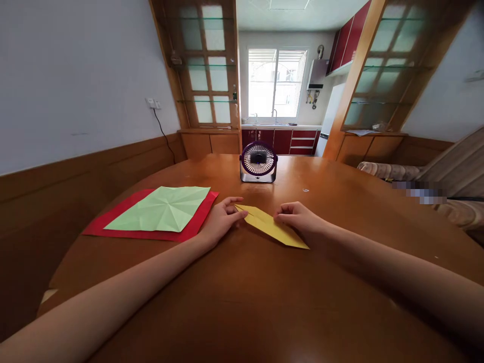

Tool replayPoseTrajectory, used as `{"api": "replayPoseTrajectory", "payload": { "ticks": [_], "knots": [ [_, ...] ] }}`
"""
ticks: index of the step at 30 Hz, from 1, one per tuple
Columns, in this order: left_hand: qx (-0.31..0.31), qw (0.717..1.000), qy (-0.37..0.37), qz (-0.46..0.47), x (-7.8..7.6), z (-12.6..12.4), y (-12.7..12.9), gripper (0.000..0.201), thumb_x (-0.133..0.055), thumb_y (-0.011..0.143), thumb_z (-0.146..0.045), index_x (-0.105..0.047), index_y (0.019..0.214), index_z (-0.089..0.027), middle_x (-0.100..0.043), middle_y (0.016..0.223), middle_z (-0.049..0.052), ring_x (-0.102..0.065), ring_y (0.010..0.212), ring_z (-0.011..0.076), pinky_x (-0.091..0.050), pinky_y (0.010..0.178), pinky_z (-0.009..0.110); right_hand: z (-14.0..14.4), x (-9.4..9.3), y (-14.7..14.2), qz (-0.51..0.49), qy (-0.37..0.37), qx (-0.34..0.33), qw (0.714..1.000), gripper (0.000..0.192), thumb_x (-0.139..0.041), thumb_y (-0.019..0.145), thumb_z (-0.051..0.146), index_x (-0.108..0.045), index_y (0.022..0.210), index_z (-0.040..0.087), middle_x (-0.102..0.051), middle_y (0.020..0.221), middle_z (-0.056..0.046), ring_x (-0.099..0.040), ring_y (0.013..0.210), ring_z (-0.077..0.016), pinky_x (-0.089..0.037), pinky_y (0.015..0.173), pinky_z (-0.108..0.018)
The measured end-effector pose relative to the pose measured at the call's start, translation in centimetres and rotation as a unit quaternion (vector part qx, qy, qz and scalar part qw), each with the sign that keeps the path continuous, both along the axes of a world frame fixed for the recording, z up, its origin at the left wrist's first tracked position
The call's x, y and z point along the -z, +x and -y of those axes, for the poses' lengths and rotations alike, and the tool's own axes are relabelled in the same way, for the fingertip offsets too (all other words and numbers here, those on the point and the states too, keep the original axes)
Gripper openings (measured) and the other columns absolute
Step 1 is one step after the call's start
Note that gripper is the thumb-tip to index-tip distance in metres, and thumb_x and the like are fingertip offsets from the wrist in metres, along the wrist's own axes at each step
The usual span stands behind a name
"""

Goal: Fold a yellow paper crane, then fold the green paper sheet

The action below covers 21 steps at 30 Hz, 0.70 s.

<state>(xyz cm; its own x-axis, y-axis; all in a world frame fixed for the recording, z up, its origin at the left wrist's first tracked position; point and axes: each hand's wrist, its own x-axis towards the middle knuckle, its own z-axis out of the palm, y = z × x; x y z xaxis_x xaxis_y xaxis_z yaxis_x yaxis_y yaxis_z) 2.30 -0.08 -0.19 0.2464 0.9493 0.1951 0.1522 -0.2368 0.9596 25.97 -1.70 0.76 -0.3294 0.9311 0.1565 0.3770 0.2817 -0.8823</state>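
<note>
In the head view, the yellow paper (272, 227) is at the middle of the table (242, 302), between the two hands, and the work on it looks well begun. It has been brought down to a long, narrow shape with slanted, pointed ends, set slantwise with its right end nearer the wearer, and a slit or layered fold shows toward the left tip. Whether it is finished or how many folds are left cannot be told. Left of it, a light green sheet (162, 209) lies spread on a red sheet (98, 228); the green one has creases crossing near its centre but is not folded up, and what shows of the red one is flat. A small fan (259, 161) stands beyond. Both forearms reach in from the lower corners, converging on the paper. The left hand (223, 219) has its grip on the paper's left end, thumb laid over it and index finger stretched out past the far side, the other fingers mostly hidden. The right hand (300, 217) has its fingers curled in, its grip pinching the far edge toward the right end between thumb and bent forefinger.
</note>
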Motion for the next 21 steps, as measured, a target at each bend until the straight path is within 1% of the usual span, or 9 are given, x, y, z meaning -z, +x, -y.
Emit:
{"api": "replayPoseTrajectory", "payload": {
  "ticks": [1, 3, 6, 9, 12, 14, 16, 18, 21],
  "knots": [
    [-0.015, 1.000, 0.009, -0.017, 0.2, -0.1, 0.0, 0.051, -0.069, 0.074, -0.038, -0.052, 0.118, -0.017, -0.062, 0.063, -0.005, -0.054, 0.050, 0.0116, -0.041, 0.051, 0.024, -0.1, 0.4, -0.1, 0.019, -0.005, -0.009, 1.000, 0.012, -0.059, 0.078, 0.025, -0.062, 0.072, 0.015, -0.065, 0.066, -0.003, -0.054, 0.054, -0.0114, -0.041, 0.048, -0.022],
    [-0.037, 0.996, 0.041, -0.072, 0.5, -0.3, 0.1, 0.051, -0.067, 0.076, -0.037, -0.051, 0.118, -0.015, -0.057, 0.059, -0.006, -0.054, 0.052, 0.0132, -0.039, 0.051, 0.024, -0.1, 0.8, -0.2, 0.073, 0.021, -0.008, 0.997, 0.011, -0.061, 0.076, 0.024, -0.063, 0.070, 0.014, -0.065, 0.069, -0.004, -0.055, 0.059, -0.0120, -0.042, 0.052, -0.023],
    [-0.053, 0.972, 0.102, -0.203, 0.6, -0.4, 0.1, 0.043, -0.062, 0.080, -0.037, -0.054, 0.117, -0.015, -0.058, 0.066, -0.003, -0.058, 0.063, 0.0169, -0.042, 0.058, 0.027, -0.1, 1.1, -0.4, 0.128, 0.079, -0.006, 0.989, 0.008, -0.062, 0.075, 0.021, -0.065, 0.076, 0.014, -0.064, 0.072, -0.003, -0.056, 0.063, -0.0122, -0.044, 0.057, -0.024],
    [-0.077, 0.917, 0.190, -0.343, 0.5, -0.2, 0.3, 0.037, -0.061, 0.082, -0.037, -0.058, 0.114, -0.017, -0.063, 0.084, 0.004, -0.060, 0.084, 0.0231, -0.045, 0.073, 0.034, 0.1, 1.1, -0.3, 0.128, 0.151, -0.028, 0.980, 0.012, -0.063, 0.077, 0.020, -0.066, 0.087, 0.014, -0.065, 0.081, -0.004, -0.056, 0.066, -0.0118, -0.047, 0.062, -0.025],
    [-0.094, 0.849, 0.305, -0.421, 0.4, 0.2, 0.5, 0.028, -0.060, 0.084, -0.035, -0.062, 0.107, -0.018, -0.060, 0.102, 0.009, -0.056, 0.099, 0.0268, -0.044, 0.084, 0.040, 0.1, 1.1, -0.2, 0.126, 0.229, -0.079, 0.962, 0.014, -0.061, 0.081, 0.019, -0.068, 0.093, 0.016, -0.066, 0.096, -0.007, -0.060, 0.080, -0.0143, -0.051, 0.072, -0.029],
    [-0.068, 0.815, 0.367, -0.443, 0.4, 0.5, 0.7, 0.020, -0.055, 0.089, -0.031, -0.065, 0.100, -0.018, -0.058, 0.105, 0.010, -0.055, 0.099, 0.0258, -0.043, 0.085, 0.040, 0.1, 1.1, -0.2, 0.136, 0.278, -0.116, 0.944, 0.014, -0.057, 0.085, 0.017, -0.069, 0.094, 0.017, -0.067, 0.103, -0.009, -0.062, 0.093, -0.0171, -0.050, 0.083, -0.034],
    [-0.019, 0.791, 0.407, -0.456, 0.3, 0.9, 0.9, 0.020, -0.049, 0.093, -0.028, -0.066, 0.093, -0.016, -0.059, 0.103, 0.010, -0.056, 0.096, 0.0238, -0.044, 0.082, 0.037, 0.0, 1.2, -0.1, 0.157, 0.316, -0.138, 0.925, 0.017, -0.054, 0.088, 0.015, -0.069, 0.095, 0.017, -0.069, 0.106, -0.009, -0.063, 0.100, -0.0188, -0.047, 0.091, -0.039],
    [0.026, 0.782, 0.416, -0.464, 0.3, 1.4, 1.0, 0.025, -0.044, 0.095, -0.028, -0.065, 0.090, -0.015, -0.061, 0.097, 0.009, -0.057, 0.090, 0.0215, -0.045, 0.079, 0.034, -0.1, 1.3, 0.0, 0.179, 0.336, -0.147, 0.913, 0.020, -0.052, 0.089, 0.014, -0.069, 0.099, 0.018, -0.070, 0.106, -0.009, -0.065, 0.098, -0.0191, -0.046, 0.092, -0.041],
    [0.055, 0.784, 0.405, -0.467, 0.3, 1.8, 1.0, 0.026, -0.045, 0.096, -0.033, -0.065, 0.095, -0.015, -0.062, 0.092, 0.008, -0.059, 0.086, 0.0202, -0.047, 0.078, 0.032, -0.3, 1.4, 0.2, 0.199, 0.361, -0.161, 0.897, 0.025, -0.052, 0.088, 0.014, -0.069, 0.105, 0.021, -0.071, 0.107, -0.008, -0.066, 0.097, -0.0190, -0.044, 0.096, -0.044]
  ]
}}
